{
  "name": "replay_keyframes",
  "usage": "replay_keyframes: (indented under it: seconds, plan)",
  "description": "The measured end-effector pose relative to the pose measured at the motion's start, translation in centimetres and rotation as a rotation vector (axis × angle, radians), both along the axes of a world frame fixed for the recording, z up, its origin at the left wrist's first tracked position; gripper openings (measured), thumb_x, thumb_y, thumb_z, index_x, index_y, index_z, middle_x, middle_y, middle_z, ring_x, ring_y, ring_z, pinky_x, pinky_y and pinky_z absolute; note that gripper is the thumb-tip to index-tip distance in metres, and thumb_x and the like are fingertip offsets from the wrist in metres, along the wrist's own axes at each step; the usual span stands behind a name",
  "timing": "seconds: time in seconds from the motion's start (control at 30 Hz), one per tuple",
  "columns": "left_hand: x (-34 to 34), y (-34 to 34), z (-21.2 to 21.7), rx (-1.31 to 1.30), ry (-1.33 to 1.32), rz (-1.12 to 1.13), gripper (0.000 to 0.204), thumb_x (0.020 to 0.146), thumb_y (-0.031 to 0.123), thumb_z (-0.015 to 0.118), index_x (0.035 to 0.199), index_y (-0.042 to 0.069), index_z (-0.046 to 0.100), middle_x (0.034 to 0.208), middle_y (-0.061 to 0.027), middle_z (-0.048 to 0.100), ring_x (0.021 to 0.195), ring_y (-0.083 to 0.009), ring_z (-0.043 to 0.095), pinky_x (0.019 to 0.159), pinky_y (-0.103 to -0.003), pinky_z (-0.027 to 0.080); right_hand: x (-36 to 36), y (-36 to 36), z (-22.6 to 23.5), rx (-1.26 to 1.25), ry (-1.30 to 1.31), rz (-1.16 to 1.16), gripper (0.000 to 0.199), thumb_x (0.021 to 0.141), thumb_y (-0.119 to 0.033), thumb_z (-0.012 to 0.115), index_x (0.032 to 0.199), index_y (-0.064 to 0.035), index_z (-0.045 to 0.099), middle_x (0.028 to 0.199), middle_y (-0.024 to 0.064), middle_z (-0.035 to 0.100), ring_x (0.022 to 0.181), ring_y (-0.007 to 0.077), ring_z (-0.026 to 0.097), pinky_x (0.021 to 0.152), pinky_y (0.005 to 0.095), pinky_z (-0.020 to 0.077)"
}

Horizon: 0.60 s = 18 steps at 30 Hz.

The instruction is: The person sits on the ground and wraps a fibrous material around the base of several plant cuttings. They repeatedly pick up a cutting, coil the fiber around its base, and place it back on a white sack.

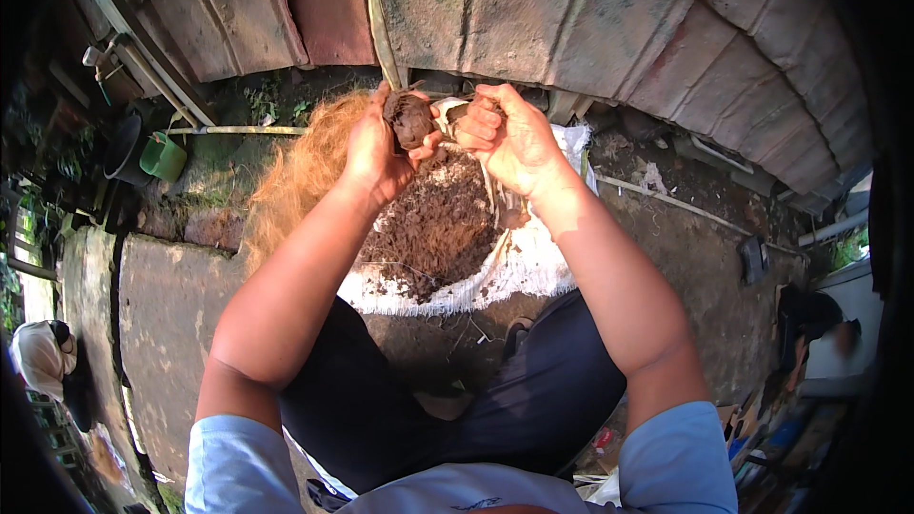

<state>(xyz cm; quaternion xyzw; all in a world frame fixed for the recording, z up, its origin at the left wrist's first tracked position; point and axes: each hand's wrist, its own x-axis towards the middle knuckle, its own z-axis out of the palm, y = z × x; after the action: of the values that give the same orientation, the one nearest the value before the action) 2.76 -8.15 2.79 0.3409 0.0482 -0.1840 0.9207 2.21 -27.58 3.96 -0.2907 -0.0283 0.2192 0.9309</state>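
My left hand is closed around a dark ball of soil, held above the heap. A long greenish shoot sticks up from that ball. Close beside it, my right hand has its fingers curled in, with some dark soil showing between them. A pale fibrous strip lies between the two hands. Below them a heap of loose brown soil rests on a white woven sack. Left of the heap, partly behind my left forearm, is a mass of orange-brown fibre.
Overlapping roof tiles slope across the far side. A green bucket stands at the left near a dark tub. Thin poles lie along the ground on both sides. One person is at the far left, another at the right.
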Motion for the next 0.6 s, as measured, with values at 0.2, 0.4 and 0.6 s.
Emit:
replay_keyframes:
  seconds: [0.2, 0.4, 0.6]
  plan:
    - [0.2, 2.7, 1.1, 0.122, -0.185, -0.004, 0.046, 0.106, 0.049, 0.048, 0.108, 0.005, 0.06, 0.091, -0.0114, 0.067, 0.068, -0.0238, 0.065, 0.052, -0.03, 0.045, -0.6, -3.1, -0.3, -0.916, -0.232, 0.13, 0.034, 0.108, -0.032, 0.053, 0.113, -0.0009, 0.066, 0.072, -0.0049, 0.051, 0.064, 0.0061, 0.046, 0.057, 0.0228, 0.0384]
    - [0.2, 3.0, 0.7, 0.166, -0.232, 0.012, 0.027, 0.102, 0.025, 0.061, 0.115, 0.002, 0.057, 0.1, -0.0116, 0.066, 0.077, -0.0216, 0.067, 0.058, -0.031, 0.052, -0.6, -1.2, -2.4, -1.261, -0.367, 0.34, 0.032, 0.105, -0.029, 0.057, 0.109, 0.0008, 0.069, 0.086, 0.0008, 0.064, 0.072, 0.0094, 0.058, 0.065, 0.0236, 0.0495]
    - [0.2, 2.0, -0.4, 0.205, -0.34, -0.029, 0.027, 0.098, 0.016, 0.067, 0.117, 0.002, 0.054, 0.101, -0.0121, 0.065, 0.074, -0.0214, 0.066, 0.056, -0.028, 0.05, -0.1, -0.2, -3.6, -1.217, -0.305, 0.297, 0.034, 0.102, -0.026, 0.063, 0.106, 0.0075, 0.068, 0.092, 0.01, 0.07, 0.087, 0.0172, 0.07, 0.073, 0.0284, 0.0566]
